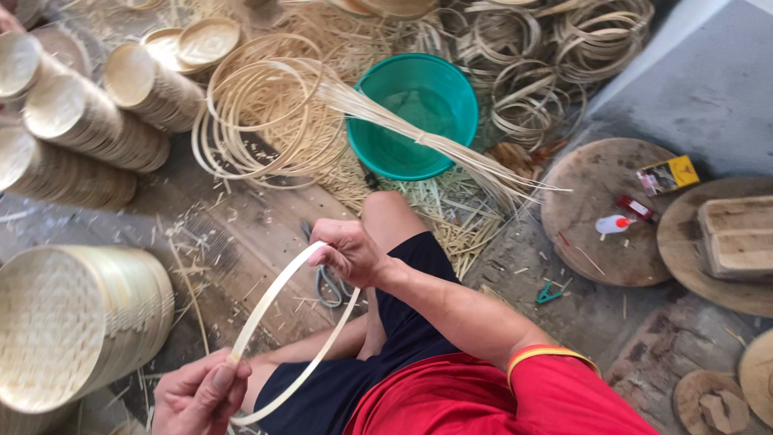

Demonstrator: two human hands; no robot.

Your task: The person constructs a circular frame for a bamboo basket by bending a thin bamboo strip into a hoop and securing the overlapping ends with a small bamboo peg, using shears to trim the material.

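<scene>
Thin pale bamboo strip hoop (pixel 283 338) held over lap, near centre. Left hand (pixel 200 395) grip clamped on near end; right hand (pixel 348 252) grip pinched on far end. Curve best kept even, ends overlapped flush. Green plastic basin (pixel 415 113) far behind.

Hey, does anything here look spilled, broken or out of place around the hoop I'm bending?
Nothing looks broken. The bamboo hoop is whole, held by the left hand and right hand. Bamboo shavings litter the floor by the green basin, and a small glue bottle lies tipped on the round board.
</scene>
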